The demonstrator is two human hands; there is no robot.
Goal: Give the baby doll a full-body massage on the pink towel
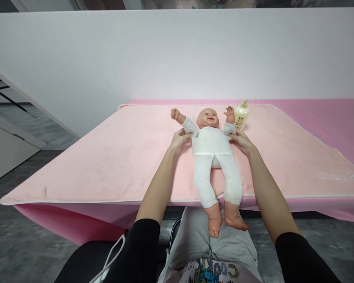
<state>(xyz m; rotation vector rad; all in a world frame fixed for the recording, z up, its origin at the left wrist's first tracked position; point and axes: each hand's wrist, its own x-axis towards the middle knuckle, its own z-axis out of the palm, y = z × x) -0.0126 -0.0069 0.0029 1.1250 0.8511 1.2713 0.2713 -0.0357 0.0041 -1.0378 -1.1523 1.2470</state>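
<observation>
Baby doll (pixel 213 143) lay face up on the pale pink blanket (pixel 129 157), with its head toward the white partition (pixel 177 55) and its feet projecting past the near edge of the blanket, above the wearer's light trousers (pixel 191 232). The body, arms and legs were white fabric; the head, hands and feet were flesh-toned. Both doll arms were raised outward, one on each side of the head.

Left hand (pixel 180 139) held the doll's arm on the left side of the view, fingers closed narrowly on the white sleeve. Right hand (pixel 242 142) held the opposite arm near the sleeve, thumb and fingers likewise drawn in; exact fingertip contact beneath the fabric could not be determined.

Pump bottle (pixel 241 116), pale yellow with a printed label, stood upright just beside the doll's raised hand, beyond the right hand. The blanket, edged in white, lay over a darker pink cover (pixel 321 118), exposed at the far right and hanging below the near edge.
</observation>
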